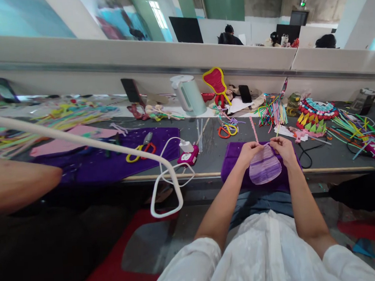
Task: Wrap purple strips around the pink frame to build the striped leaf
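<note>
I pinch the top of the purple piece (pixel 264 168) with my left hand (pixel 249 150) and right hand (pixel 282 148), both closed on it over the worktop's (pixel 207 154) near edge, where a loose grip could drop it into my lap

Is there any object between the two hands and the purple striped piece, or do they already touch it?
Nothing visible stands between. Both the left hand and the right hand already grip the top edge of the purple striped piece, above the purple cloth.
</note>
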### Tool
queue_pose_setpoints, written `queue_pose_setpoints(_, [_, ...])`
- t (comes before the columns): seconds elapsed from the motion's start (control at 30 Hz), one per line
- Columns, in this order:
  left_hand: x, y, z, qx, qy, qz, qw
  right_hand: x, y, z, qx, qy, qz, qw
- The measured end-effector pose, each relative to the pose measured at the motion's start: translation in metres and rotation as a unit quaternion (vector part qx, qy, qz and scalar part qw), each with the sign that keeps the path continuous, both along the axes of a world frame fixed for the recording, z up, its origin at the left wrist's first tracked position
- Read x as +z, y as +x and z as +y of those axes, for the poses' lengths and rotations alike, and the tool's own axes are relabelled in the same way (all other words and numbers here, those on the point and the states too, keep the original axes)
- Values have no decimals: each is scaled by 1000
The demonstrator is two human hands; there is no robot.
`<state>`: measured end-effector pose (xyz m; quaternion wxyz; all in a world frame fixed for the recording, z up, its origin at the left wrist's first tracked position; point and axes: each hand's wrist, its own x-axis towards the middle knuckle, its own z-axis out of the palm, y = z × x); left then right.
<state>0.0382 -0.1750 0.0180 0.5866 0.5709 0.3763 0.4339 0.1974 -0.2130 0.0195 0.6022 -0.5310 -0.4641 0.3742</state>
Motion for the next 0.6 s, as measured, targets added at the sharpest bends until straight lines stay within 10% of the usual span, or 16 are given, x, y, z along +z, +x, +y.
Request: queue_pose_setpoints(0.6, [-12,10,-6,13,-66,-67,995,-9,-16,5,-94,45,55,993])
